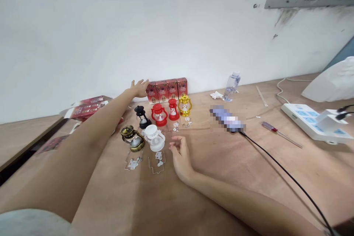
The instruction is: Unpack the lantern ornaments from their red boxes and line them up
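Note:
My left hand (pixel 139 87) is stretched far out with its fingers spread, at the left end of a row of red boxes (pixel 166 90) standing against the wall. It touches or nearly touches the leftmost box. My right hand (pixel 180 155) rests on the wooden table (pixel 221 177), loosely open and holding nothing, just right of a white mini lantern (pixel 154 137). Other mini lanterns stand close by: bronze (pixel 132 138), black (pixel 142 117), two red (pixel 159 114) and gold (pixel 184 105). Small clear bags of parts (pixel 157 160) lie in front of them.
A plastic bottle (pixel 231 86) stands near the wall. A blurred device (pixel 227 118) with a black cable (pixel 287 177) lies at centre right, beside a screwdriver (pixel 280 134). A white power strip (pixel 315 122) and white bag (pixel 332 81) sit at right. Flat red boxes (pixel 88 107) lie at left.

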Demonstrator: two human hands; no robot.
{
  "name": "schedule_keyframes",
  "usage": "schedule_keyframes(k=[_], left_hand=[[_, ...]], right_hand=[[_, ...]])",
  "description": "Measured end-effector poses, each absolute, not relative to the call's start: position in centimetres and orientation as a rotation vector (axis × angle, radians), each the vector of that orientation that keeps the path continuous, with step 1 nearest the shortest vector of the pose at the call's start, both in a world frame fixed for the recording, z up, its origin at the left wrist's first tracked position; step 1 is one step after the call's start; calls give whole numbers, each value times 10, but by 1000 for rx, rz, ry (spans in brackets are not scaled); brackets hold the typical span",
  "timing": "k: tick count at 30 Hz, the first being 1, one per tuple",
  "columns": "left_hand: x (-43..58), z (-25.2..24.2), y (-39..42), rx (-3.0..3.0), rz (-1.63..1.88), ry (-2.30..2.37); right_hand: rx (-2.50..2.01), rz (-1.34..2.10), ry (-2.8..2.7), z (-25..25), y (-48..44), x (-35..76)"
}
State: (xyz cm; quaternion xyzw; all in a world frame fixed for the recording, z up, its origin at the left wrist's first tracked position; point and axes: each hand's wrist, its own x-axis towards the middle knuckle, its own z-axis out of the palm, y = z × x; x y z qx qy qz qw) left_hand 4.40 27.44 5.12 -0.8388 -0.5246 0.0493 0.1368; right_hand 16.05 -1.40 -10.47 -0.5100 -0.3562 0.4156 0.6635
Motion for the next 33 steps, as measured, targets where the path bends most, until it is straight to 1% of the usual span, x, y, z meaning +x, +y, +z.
schedule_keyframes(k=[8, 10, 12, 15, 16, 18, 20, 22, 24, 27, 28, 31, 33], left_hand=[[56, 53, 279, -2445, 18, -1526], [59, 58, 271, -2464, -14, -1540], [61, 69, 259, -2452, -118, -1539], [54, 94, 229, -2366, -444, -1500], [48, 103, 214, -2327, -590, -1463], [31, 115, 180, -2263, -774, -1428], [10, 115, 138, -2265, -1258, -1279], [-11, 100, 92, -2224, -1648, -1261], [-28, 73, 46, -2162, -1976, -1308], [-39, 21, -11, -2316, -2349, -1576], [-38, 5, -25, -2348, -2419, -1672], [-31, -33, -48, -2562, -2339, -2001], [-26, -48, -52, -2666, -2310, -2096]], right_hand=[[-1158, 948, -800, -103, -14, 161], [-1168, 952, -800, -102, -14, 161], [-1172, 957, -801, -101, -15, 162], [-1160, 962, -812, -99, -15, 162], [-1149, 953, -820, -99, -16, 163], [-1115, 924, -849, -97, -17, 164], [-1073, 899, -896, -97, -20, 165], [-1018, 882, -952, -96, -23, 166], [-933, 874, -1014, -95, -27, 167], [-784, 893, -1128, -95, -35, 168], [-747, 895, -1171, -94, -37, 168], [-730, 877, -1263, -93, -46, 173], [-785, 898, -1284, -92, -50, 179]])
